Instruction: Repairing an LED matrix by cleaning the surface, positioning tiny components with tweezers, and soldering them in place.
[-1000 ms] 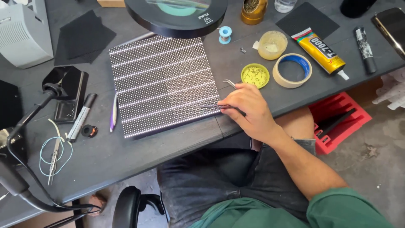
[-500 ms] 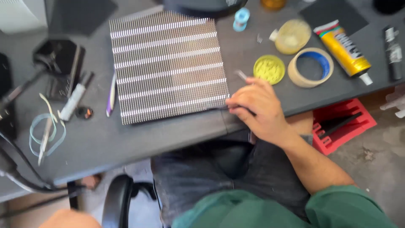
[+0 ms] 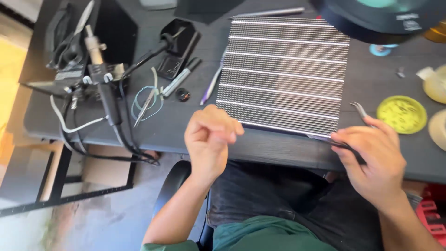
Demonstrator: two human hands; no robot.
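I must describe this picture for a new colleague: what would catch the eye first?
First, the large striped grid panel lying flat in the middle of the dark table. The right hand touches its near right corner with tweezers, while the left hand hovers curled at its near left corner.

Dark worktable [image 3: 288, 153]; mottled concrete floor [image 3: 107, 218] below, sunlit at left.

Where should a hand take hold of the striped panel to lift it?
Probably by the near-left corner of the panel, from the desk's front edge: it lies flat, that corner is bare beside the left hand, and the right hand covers the near-right corner.
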